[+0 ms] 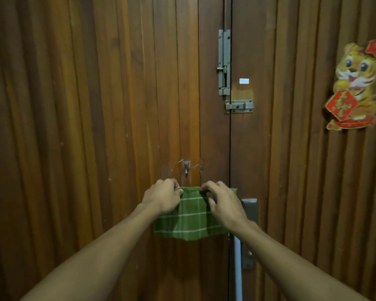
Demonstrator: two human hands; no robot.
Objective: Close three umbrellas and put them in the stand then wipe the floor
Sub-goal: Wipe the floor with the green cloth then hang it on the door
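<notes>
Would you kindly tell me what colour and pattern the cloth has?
The cloth is green with a thin white check, seen in the head view.

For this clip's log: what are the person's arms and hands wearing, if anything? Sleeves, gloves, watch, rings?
Nothing is worn that shows. The left hand and right hand are bare, without gloves, and both forearms are uncovered to the bottom edge of the frame, so no sleeves appear. No watch or bracelet sits on either wrist. No ring is visible on the fingers that show, though some are curled out of sight.

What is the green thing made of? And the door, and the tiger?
Cloth: looks like woven fabric, green with white lines; it hangs soft and folds. Door: wood, brown and glossy, with grain in its slats. Tiger: probably shiny paper or foil, since it glints.
</notes>
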